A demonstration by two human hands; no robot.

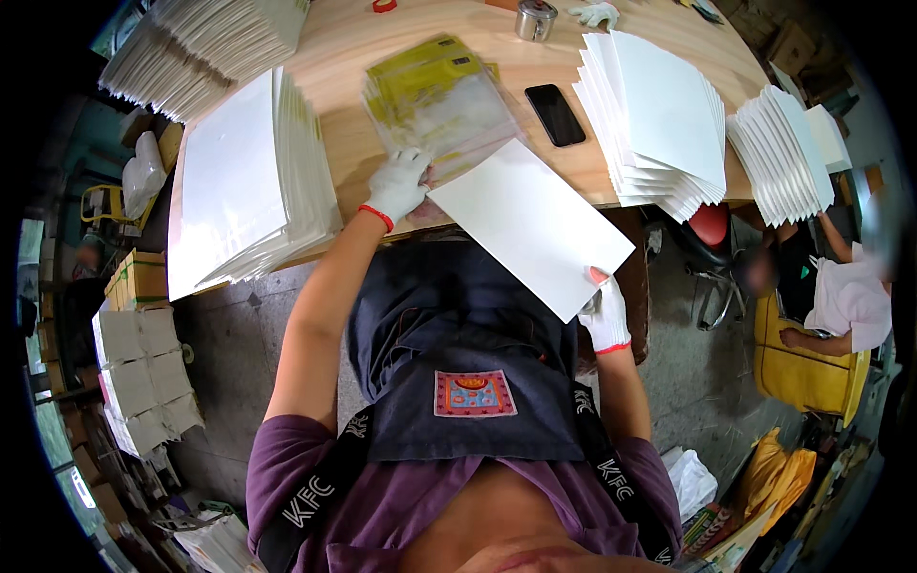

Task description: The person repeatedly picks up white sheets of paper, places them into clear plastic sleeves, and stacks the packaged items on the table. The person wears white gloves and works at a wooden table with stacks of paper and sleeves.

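My right hand (606, 313), in a white glove with a red cuff and a bare thumb tip, grips the near right corner of a blank white sheet (535, 224). The sheet is tilted over the table's front edge, and its far left corner is beside my left hand (399, 181). That hand, gloved alike, has its fingers curled at the near end of a clear plastic bag (468, 110) with yellow printing. The bag lies on a loose pile of similar bags. Part of the grip is hidden by the glove.
Stacks of white sheets (659, 115) stand at the right, and bagged ones (239, 167) at the left. A black phone (555, 116), a metal cup (536, 19) and a spare glove (597, 13) lie on the wooden table (334, 48). Another person (845, 296) sits at the far right.
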